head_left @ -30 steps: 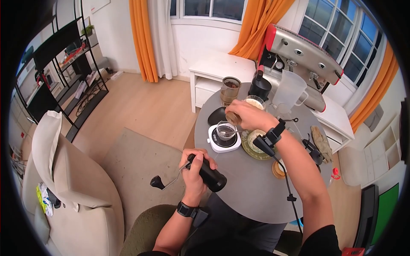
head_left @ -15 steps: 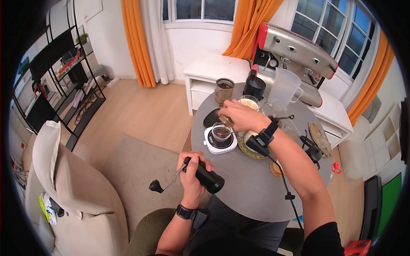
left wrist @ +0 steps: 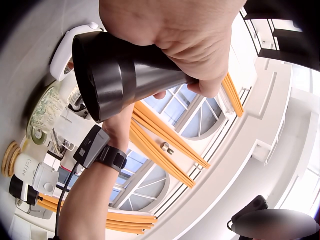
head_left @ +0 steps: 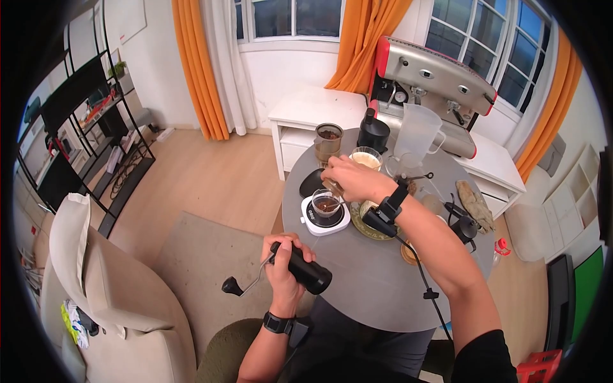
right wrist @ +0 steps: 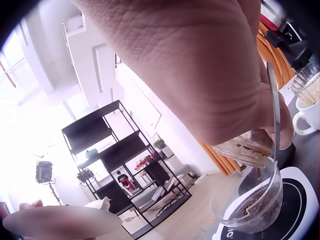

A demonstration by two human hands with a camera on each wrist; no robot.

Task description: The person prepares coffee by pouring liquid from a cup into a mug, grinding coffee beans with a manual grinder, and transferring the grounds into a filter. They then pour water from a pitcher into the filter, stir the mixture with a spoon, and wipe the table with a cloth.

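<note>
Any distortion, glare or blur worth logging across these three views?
Head view: strong fisheye curvature, dark corners; left wrist view: sheen on the black grinder, blurred oval patch lower right; right wrist view: washed-out brightness at left, second blurred oval lower left.

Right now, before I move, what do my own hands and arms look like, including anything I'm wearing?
Your left hand is ungloved, with a black wrist strap carrying a dark box. Your right hand is also ungloved; its black band carries a black camera box. A thin black cable with a small clip runs beside that forearm, below a black sleeve.
</note>
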